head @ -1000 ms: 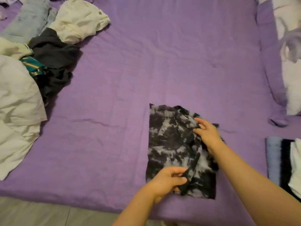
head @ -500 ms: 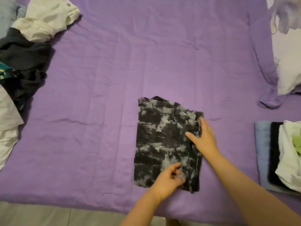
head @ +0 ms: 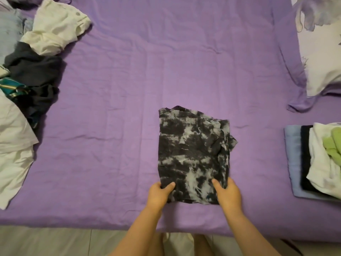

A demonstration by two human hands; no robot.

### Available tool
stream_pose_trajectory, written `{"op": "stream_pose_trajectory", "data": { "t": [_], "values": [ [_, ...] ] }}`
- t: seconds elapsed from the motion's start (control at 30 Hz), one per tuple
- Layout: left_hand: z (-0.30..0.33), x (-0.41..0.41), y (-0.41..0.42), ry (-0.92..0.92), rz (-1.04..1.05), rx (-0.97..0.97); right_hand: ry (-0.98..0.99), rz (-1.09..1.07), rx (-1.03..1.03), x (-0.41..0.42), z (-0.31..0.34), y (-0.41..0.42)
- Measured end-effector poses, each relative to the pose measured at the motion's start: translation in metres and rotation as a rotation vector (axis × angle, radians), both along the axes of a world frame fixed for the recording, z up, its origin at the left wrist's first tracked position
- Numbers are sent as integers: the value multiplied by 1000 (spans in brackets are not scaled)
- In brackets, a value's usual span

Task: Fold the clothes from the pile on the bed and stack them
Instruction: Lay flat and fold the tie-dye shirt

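A black and grey tie-dye garment (head: 191,154) lies folded into a narrow rectangle on the purple bed (head: 129,108), near its front edge. My left hand (head: 159,194) pinches its near left corner, thumb on top. My right hand (head: 227,194) pinches its near right corner the same way. A pile of unfolded clothes (head: 31,74) in white, black, teal and pale denim lies at the left. A stack of folded clothes (head: 313,161) sits at the right edge, blue at the bottom, then black, white and green on top.
A white pillow with a grey print (head: 321,52) lies at the far right. A loose fold of purple sheet (head: 299,106) bunches below it. Pale floor tiles (head: 55,241) run along the bed's front edge, and my legs show there.
The last side flap has been laid flat. Both hands have moved down to the garment's near corners, the right one from its right edge. The camera has shifted slightly.
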State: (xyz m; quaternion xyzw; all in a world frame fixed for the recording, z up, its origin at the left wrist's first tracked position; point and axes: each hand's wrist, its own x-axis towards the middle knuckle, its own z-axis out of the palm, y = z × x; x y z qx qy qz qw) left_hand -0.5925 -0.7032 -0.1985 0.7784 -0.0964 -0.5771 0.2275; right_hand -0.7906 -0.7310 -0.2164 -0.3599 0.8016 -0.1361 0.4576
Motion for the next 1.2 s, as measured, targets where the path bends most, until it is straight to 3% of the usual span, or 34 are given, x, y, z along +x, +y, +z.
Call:
{"op": "stream_pose_trajectory", "data": {
  "t": [0.23, 0.43, 0.63, 0.8, 0.9, 0.97, 1.03, 1.1, 1.13, 1.2],
  "values": [
    [34, 21, 31, 225, 54, -4, -236, -188, -51, -9, 23, 32],
    [49, 26, 35, 338, 181, 54, -414, -660, -87, -3, 34, 43],
    [52, 29, -35, 534, 400, -18, -780, -909, -148, 7, 50, -19],
    [40, 30, -101, 598, 413, -146, -953, -918, -101, 12, 48, -90],
    [26, 26, -126, 483, 184, -226, -806, -726, -66, 21, 31, -114],
    [15, 25, -130, 308, -20, -313, -542, -359, -152, 30, 25, -117],
    [-1, 28, -128, -92, -413, -445, -132, 212, -256, 34, 15, -114],
    [-19, 33, -118, -543, -900, -482, 231, 585, -177, 31, 2, -110],
    [-25, 35, -114, -656, -1022, -424, 339, 650, -78, 30, 0, -109],
    [-31, 39, -109, -696, -1021, -291, 459, 654, 44, 24, -5, -107]
  ]
}}
